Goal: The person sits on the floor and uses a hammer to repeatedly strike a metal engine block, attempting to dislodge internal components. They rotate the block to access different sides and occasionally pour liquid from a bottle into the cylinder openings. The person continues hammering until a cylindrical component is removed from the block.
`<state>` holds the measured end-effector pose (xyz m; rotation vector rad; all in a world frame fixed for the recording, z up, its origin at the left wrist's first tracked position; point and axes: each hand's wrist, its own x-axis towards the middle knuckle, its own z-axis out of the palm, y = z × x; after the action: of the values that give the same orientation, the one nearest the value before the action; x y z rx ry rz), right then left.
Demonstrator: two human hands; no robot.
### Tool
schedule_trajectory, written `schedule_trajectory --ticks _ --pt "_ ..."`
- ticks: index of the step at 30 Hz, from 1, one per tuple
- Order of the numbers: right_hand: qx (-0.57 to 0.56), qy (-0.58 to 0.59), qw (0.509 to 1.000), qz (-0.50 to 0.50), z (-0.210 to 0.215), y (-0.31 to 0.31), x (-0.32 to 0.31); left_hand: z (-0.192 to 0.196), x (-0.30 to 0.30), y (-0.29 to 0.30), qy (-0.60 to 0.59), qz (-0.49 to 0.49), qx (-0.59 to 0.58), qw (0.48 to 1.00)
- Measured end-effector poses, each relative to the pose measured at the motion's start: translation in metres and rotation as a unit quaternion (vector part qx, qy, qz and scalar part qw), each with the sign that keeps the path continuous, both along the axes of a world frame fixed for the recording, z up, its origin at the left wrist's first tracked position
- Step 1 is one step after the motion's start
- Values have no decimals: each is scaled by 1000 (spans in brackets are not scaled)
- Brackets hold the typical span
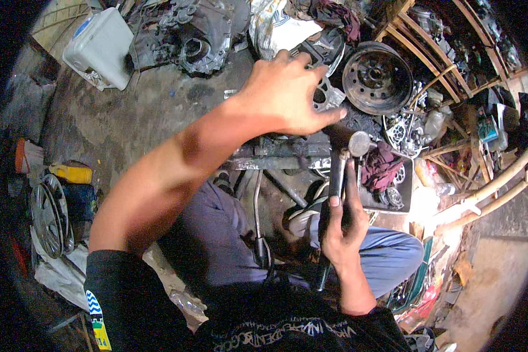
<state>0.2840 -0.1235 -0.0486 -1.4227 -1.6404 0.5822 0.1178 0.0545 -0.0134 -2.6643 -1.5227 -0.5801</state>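
My right hand [345, 226] is wrapped around the handle of a hammer [359, 144], whose round metal face points up toward me. The handle runs down past my palm toward my lap, and my thumb and index finger lie along it. My left hand [287, 94] reaches across in front of me, thumb stretched out near the hammer head and fingers spread and bent downward. Its fingertips are partly hidden, and nothing shows in its grasp. Below it lies a low dark workbench [281, 163] with greasy metal parts.
A steel wheel rim [376, 77] stands beyond my hands. On the right, a tray [406, 196] holds a maroon rag [382, 167] and metal parts. A gearbox housing [202, 50] and white plastic box [100, 50] sit far left. Hubcaps [47, 220] lean at left; wooden slats [428, 56] stand far right.
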Motion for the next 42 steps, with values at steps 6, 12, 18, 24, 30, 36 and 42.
schedule_trajectory --ticks 6,12,18,24,30,36,42 --pt "-42 25 999 1 -31 -10 12 -6 -17 8 -21 -9 1 1000" --pt "-17 16 1000 -1 -27 4 4 -7 -26 27 -85 14 -46 995" --pt "49 -7 999 -11 1 12 -3 -14 -28 31 -125 -11 -15 992" --pt "-105 7 994 11 -5 13 -6 -6 -22 30 -133 28 -23 990" --pt "46 -5 999 10 15 11 -4 -8 -24 28 -139 14 -14 990" --pt "-120 13 993 11 2 19 -5 -4 -25 32 -133 32 -28 990" --pt "64 -10 998 10 8 12 -4 -3 -15 23 -103 52 -21 993"
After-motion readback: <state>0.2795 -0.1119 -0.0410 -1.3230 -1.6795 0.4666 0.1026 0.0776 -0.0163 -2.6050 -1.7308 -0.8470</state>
